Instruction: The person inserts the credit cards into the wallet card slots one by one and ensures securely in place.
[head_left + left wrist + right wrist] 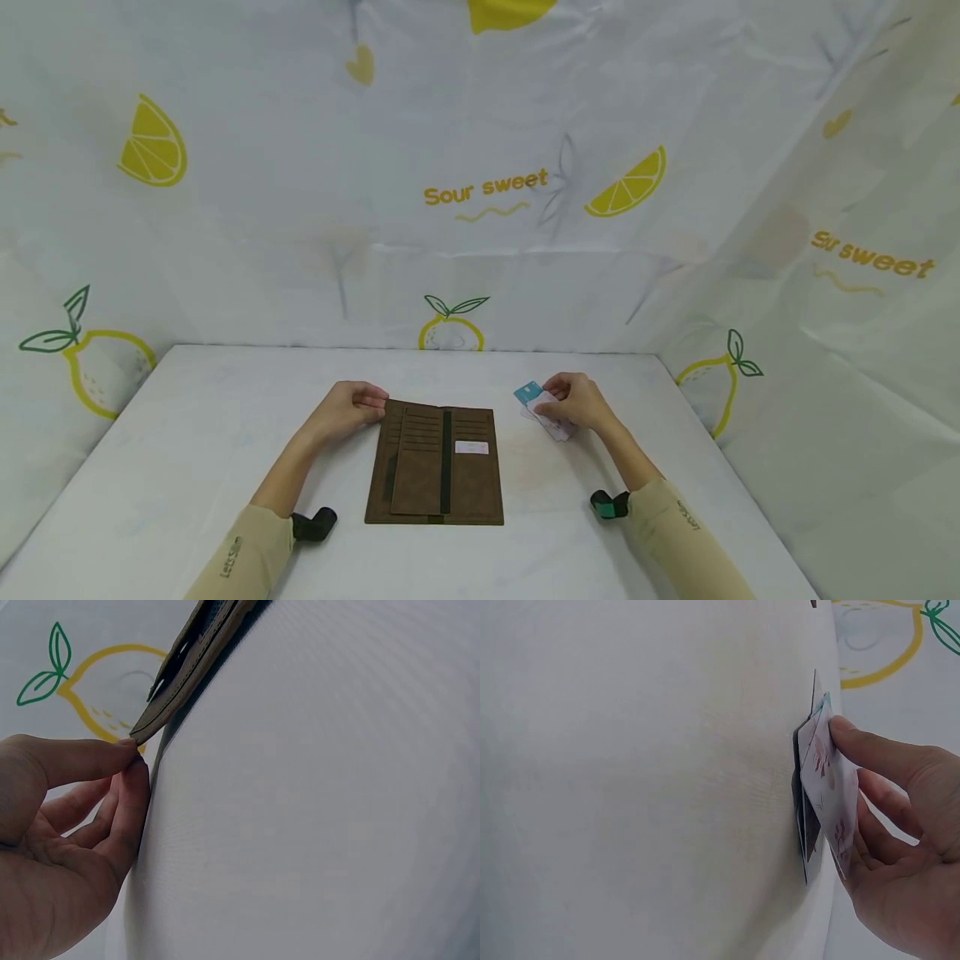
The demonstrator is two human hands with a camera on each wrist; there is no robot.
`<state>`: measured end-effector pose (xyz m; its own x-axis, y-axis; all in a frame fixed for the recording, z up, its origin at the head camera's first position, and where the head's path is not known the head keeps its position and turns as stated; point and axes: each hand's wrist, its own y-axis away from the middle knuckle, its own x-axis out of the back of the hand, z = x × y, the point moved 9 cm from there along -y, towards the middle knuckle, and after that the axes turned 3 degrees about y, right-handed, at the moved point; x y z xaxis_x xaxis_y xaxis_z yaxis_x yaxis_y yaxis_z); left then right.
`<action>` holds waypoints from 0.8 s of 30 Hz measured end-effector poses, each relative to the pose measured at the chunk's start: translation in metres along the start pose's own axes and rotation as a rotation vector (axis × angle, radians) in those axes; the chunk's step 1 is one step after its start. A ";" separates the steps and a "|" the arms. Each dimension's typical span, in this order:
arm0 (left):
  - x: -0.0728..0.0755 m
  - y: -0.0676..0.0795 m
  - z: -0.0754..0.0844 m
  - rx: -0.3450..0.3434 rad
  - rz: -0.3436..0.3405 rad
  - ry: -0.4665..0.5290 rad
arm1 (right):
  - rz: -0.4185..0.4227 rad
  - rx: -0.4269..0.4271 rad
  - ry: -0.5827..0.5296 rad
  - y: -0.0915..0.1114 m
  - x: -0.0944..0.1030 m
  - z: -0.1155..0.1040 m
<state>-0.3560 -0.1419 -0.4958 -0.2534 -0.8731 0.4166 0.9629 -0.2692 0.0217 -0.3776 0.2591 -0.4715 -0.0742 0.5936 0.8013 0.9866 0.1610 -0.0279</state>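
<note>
An unfolded brown wallet (pixel 420 483) lies on the table, its card slots facing up and a dark strip running down its middle. One white card (pixel 472 447) shows in a slot on its right half. My left hand (pixel 350 412) pinches the wallet's far left corner between thumb and fingertip, as the left wrist view also shows. To the right of the wallet, my right hand (pixel 581 400) grips several cards (pixel 829 772), fanned unevenly. A blue card (pixel 528 392) sticks out at their far left end; the white ones bear reddish marks.
The white table (pixel 187 450) meets a lemon-print backdrop (pixel 300 208) at its far edge, and similar cloth stands at both sides. Black straps with small dark devices sit at the left sleeve (pixel 313 525) and the right sleeve (pixel 609 505).
</note>
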 end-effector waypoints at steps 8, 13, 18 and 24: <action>0.000 0.001 0.000 0.021 0.004 0.008 | 0.033 0.018 -0.036 0.000 0.005 0.004; 0.000 0.001 0.001 0.019 0.002 0.012 | 0.040 -0.003 -0.094 -0.001 0.007 0.005; 0.000 0.001 0.001 0.017 0.001 0.011 | 0.030 -0.061 -0.200 -0.001 0.002 0.007; 0.000 0.002 0.002 0.010 -0.003 0.008 | 0.023 -0.118 -0.276 -0.004 -0.007 0.007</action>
<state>-0.3541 -0.1413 -0.4940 -0.2569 -0.8753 0.4096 0.9630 -0.2676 0.0322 -0.3817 0.2597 -0.4807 -0.0723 0.7903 0.6084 0.9974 0.0615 0.0387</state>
